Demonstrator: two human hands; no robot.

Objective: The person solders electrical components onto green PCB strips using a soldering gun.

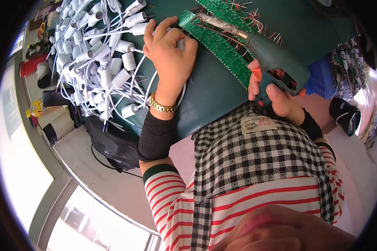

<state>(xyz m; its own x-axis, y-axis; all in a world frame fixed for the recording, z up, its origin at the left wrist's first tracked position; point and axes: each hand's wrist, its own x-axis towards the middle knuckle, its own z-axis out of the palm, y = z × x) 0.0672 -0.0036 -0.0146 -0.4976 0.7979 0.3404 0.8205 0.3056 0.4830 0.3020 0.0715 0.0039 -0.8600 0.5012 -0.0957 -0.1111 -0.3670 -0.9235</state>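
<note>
My right hand [276, 94] grips a grey-green soldering gun [272, 54] with an orange trigger, its crusted metal tip [215, 23] lying over a strip of green circuit boards [215, 44] with red wire leads. My left hand [169, 50] rests palm down on the dark green table top [211, 94], fingers closed around a white cylindrical part [181, 43] with a white cable, right beside the end of the green strip. A gold wristwatch [162, 106] and a black sleeve cuff sit on that wrist.
A big heap of white cylindrical plugs with white cables [92, 54] fills the table's left. More green boards [230, 10] lie at the top. A blue bin [322, 79], a black roll [345, 117] and a pile of small parts [347, 62] are at right. A black bag [113, 144] hangs below the table.
</note>
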